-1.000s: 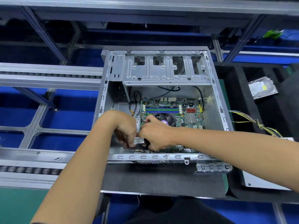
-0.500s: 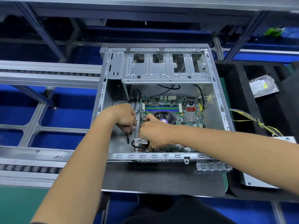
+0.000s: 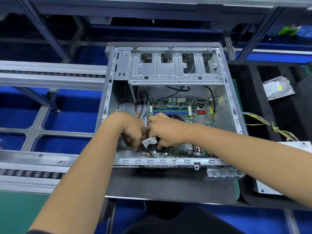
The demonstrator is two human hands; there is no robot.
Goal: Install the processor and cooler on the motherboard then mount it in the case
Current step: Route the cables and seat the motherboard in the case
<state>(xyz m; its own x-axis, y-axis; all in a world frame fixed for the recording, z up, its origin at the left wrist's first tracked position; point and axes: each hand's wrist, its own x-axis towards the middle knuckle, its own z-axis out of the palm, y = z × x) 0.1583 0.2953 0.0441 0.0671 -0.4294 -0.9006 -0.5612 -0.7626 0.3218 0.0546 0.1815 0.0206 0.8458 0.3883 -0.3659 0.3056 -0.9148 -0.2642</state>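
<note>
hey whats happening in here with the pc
A person is working inside an open grey metal computer case. The green motherboard already lies in it. Both hands meet at its near left corner: the left hand and right hand hold a black cable with a white label, apparently routing or plugging it in.

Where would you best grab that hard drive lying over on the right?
Take the hard drive by its two long side edges, coming down from above. It lies flat and label-up on the black foam tray, so its edges look free, though nearer details are too small to tell.
</note>
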